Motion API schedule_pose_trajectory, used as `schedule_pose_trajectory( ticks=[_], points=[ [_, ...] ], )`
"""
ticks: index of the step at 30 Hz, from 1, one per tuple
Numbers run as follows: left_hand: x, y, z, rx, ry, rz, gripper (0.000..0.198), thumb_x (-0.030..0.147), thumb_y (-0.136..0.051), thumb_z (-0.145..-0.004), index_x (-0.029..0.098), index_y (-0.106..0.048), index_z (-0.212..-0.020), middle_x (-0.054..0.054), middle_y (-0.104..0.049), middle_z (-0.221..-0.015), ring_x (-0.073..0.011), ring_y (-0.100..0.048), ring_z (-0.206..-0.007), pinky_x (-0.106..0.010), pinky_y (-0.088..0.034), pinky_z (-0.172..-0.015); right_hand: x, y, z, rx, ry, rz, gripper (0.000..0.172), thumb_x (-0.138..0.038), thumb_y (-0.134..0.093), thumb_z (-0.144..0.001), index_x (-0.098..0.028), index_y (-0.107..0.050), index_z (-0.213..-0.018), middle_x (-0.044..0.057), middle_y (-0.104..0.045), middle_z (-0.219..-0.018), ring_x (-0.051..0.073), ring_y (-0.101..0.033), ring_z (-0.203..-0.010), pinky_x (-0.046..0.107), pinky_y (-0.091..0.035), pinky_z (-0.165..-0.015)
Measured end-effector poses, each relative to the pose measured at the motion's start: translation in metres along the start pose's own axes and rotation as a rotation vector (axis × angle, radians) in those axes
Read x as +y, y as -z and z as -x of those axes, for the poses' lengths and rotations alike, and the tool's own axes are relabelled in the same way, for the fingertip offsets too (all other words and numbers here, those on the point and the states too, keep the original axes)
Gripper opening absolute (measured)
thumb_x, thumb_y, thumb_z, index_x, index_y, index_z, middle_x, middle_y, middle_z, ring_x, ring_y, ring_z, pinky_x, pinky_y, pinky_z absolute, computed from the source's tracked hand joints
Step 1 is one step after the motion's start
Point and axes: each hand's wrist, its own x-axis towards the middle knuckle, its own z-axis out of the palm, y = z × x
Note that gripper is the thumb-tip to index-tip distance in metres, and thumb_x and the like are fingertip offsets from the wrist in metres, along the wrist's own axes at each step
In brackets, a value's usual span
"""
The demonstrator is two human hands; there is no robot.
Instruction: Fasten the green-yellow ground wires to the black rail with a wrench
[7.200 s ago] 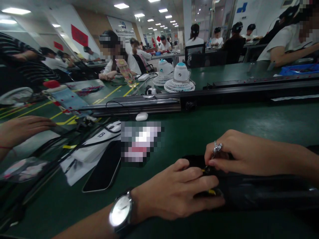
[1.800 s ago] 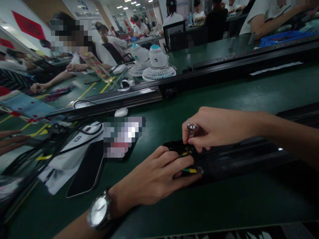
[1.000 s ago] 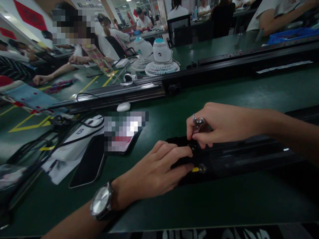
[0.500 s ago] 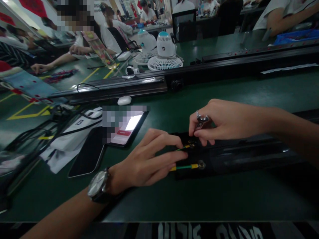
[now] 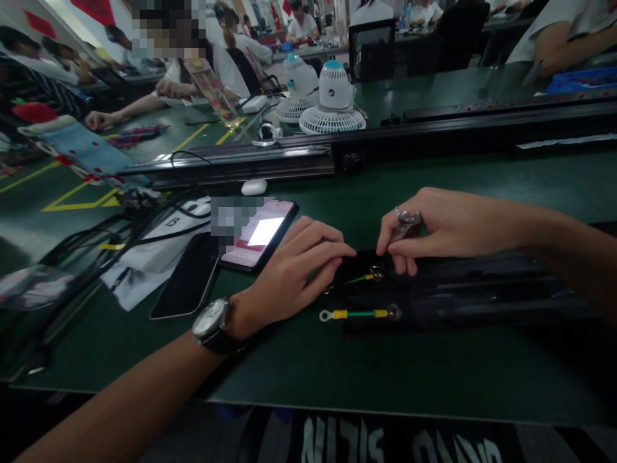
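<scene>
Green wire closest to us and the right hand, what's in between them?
In the head view, the metal end of the other green wire shows between the right hand and the near wire, along with dark surface.

- Assembly workshop, by its green workbench [image 5: 434,373]
- On the workbench: ring-terminal wires [image 5: 361,314], long dark rails [image 5: 270,166]
- Beyond the workbench: people [image 5: 301,27] seated at further tables [image 5: 315,51]

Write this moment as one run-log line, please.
right hand: holds metal tool | left hand: near green-yellow wires, nothing visibly held | wires: right ends on black part
</scene>
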Motion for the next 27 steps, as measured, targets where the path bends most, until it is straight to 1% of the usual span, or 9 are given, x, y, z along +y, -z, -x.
schedule_pose_trajectory(
  ticks=[8,11,14,16,21,27],
  points=[
    [-0.002,-0.002,0.001,-0.020,-0.015,-0.004,0.025,0.011,-0.051,-0.098,0.019,-0.065,-0.118,-0.008,-0.064,-0.111,-0.0199,-0.057,-0.101,-0.037,-0.045,-0.090,-0.001,-0.005,-0.001,0.033,0.000,-0.010,0.017,-0.015,-0.057,-0.094,-0.017,-0.072,-0.101,-0.001,-0.078,-0.080,0.015,-0.074,-0.071,0.023,-0.057,-0.066],
    [-0.003,-0.003,0.001,-0.021,-0.025,-0.013,0.025,0.011,-0.052,-0.098,0.019,-0.065,-0.118,-0.008,-0.064,-0.112,-0.0202,-0.057,-0.101,-0.037,-0.044,-0.090,-0.001,-0.009,-0.003,0.043,0.001,-0.034,0.014,-0.021,-0.059,-0.095,-0.017,-0.072,-0.101,-0.001,-0.076,-0.077,0.015,-0.073,-0.070,0.023,-0.057,-0.064],
    [-0.003,-0.003,0.001,-0.026,-0.034,-0.030,0.025,0.011,-0.052,-0.098,0.019,-0.065,-0.118,-0.009,-0.064,-0.113,-0.0206,-0.057,-0.101,-0.037,-0.044,-0.090,0.001,-0.013,-0.005,0.083,0.006,-0.046,0.017,-0.028,-0.059,-0.097,-0.017,-0.072,-0.098,-0.001,-0.075,-0.075,0.015,-0.072,-0.068,0.024,-0.057,-0.064],
    [-0.003,-0.003,0.001,-0.033,-0.039,-0.042,0.025,0.011,-0.052,-0.098,0.019,-0.065,-0.118,-0.009,-0.063,-0.113,-0.0208,-0.056,-0.101,-0.037,-0.044,-0.090,0.002,-0.015,-0.007,0.120,0.003,-0.049,0.019,-0.030,-0.058,-0.099,-0.017,-0.071,-0.098,-0.001,-0.075,-0.075,0.015,-0.072,-0.068,0.024,-0.058,-0.064],
    [-0.003,-0.002,0.001,-0.052,-0.050,-0.062,0.026,0.012,-0.051,-0.099,0.020,-0.065,-0.119,-0.010,-0.062,-0.114,-0.0215,-0.055,-0.101,-0.038,-0.045,-0.089,0.004,-0.019,-0.008,0.178,-0.003,-0.062,0.017,-0.029,-0.057,-0.100,-0.017,-0.070,-0.101,-0.001,-0.075,-0.075,0.014,-0.071,-0.066,0.023,-0.058,-0.061],
    [-0.004,-0.002,0.002,-0.070,-0.048,-0.056,0.026,0.013,-0.050,-0.099,0.021,-0.064,-0.120,-0.010,-0.061,-0.117,-0.0219,-0.054,-0.102,-0.038,-0.046,-0.089,0.002,-0.020,-0.005,0.205,0.007,-0.037,0.015,-0.028,-0.059,-0.100,-0.017,-0.069,-0.097,-0.001,-0.075,-0.072,0.013,-0.071,-0.062,0.021,-0.056,-0.057]
  ],
)
